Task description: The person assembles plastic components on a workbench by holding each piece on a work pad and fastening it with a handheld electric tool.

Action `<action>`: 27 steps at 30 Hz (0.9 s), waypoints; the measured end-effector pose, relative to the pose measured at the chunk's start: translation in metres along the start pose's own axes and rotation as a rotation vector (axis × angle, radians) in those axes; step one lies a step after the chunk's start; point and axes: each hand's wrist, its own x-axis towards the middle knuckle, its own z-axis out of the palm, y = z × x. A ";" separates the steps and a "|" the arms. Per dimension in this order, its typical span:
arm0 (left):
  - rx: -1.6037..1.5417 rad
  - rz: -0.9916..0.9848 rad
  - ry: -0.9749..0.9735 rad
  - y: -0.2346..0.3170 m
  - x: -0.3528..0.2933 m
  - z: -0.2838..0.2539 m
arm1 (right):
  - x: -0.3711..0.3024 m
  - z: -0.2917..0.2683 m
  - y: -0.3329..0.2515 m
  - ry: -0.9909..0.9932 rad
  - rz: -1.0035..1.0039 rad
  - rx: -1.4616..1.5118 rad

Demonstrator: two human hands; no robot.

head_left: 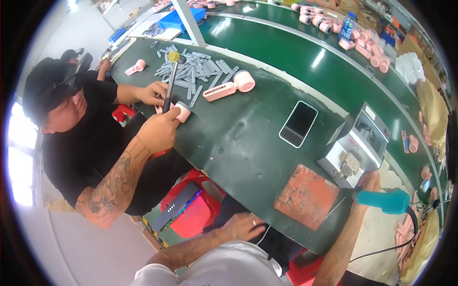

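My left hand (245, 226) rests over my lap by the table's near edge, fingers stretched out, a ring on one finger, beside a thin white cable (264, 235). My right hand (368, 183) is at the near right, close to the lower corner of a silver metal box-shaped device (355, 145) with a small bracket on its front. A teal handheld tool (385, 201) with a black cord lies across in front of my right wrist. The fingers of that hand are partly hidden, and I cannot make out a grip. A worn reddish square board (307, 196) lies left of it.
A phone (298, 124) lies mid-table. At left, a co-worker holds a yellow-headed mallet (173, 71) over a pink part (182, 111). Grey strips (200, 66) are heaped beyond, with a pink handheld fan body (231, 86) beside them. A green conveyor (267, 40) runs behind.
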 end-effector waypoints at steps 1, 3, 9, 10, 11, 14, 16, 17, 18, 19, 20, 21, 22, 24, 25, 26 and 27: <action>-0.004 0.071 0.016 0.014 -0.005 -0.006 | -0.003 0.005 -0.005 0.030 -0.002 -0.027; -0.034 0.229 0.200 0.042 0.005 -0.032 | -0.002 0.007 -0.012 0.022 -0.001 -0.036; -0.248 0.255 0.633 0.036 0.104 -0.111 | 0.006 0.003 0.003 -0.025 -0.029 -0.114; -0.281 0.222 0.673 0.030 0.133 -0.114 | 0.008 -0.004 0.011 -0.032 -0.039 -0.126; -0.326 0.166 0.692 0.026 0.161 -0.120 | 0.009 -0.004 0.014 -0.014 -0.029 -0.077; -0.535 -0.038 0.732 0.001 0.244 -0.128 | 0.006 0.000 0.004 0.018 -0.024 -0.051; -0.615 -0.069 0.754 -0.017 0.289 -0.128 | 0.002 0.002 -0.003 -0.002 -0.044 -0.086; -0.508 -0.108 0.730 -0.032 0.300 -0.125 | 0.001 0.003 -0.002 -0.019 -0.055 -0.127; -0.378 -0.101 0.715 -0.045 0.306 -0.119 | 0.003 -0.001 0.005 -0.029 -0.037 -0.114; -0.345 -0.157 0.740 -0.074 0.309 -0.104 | 0.002 0.004 0.009 -0.037 -0.052 -0.103; -0.415 -0.064 0.802 -0.087 0.313 -0.097 | 0.001 0.005 0.011 -0.037 -0.058 -0.107; -0.527 -0.131 0.739 -0.081 0.313 -0.099 | -0.001 -0.002 0.008 -0.049 -0.061 -0.135; -0.635 -0.200 0.671 -0.076 0.313 -0.102 | 0.002 -0.007 0.009 -0.029 -0.057 -0.148; -0.614 -0.198 0.674 -0.075 0.314 -0.103 | 0.007 -0.006 0.008 -0.081 -0.056 -0.159; -0.560 -0.208 0.634 -0.074 0.309 -0.100 | 0.006 -0.007 0.008 -0.075 -0.052 -0.163; -0.506 -0.215 0.599 -0.069 0.308 -0.103 | 0.006 -0.006 0.008 -0.073 -0.031 -0.160; -0.493 -0.206 0.592 -0.067 0.311 -0.103 | 0.007 -0.005 0.008 -0.073 -0.010 -0.158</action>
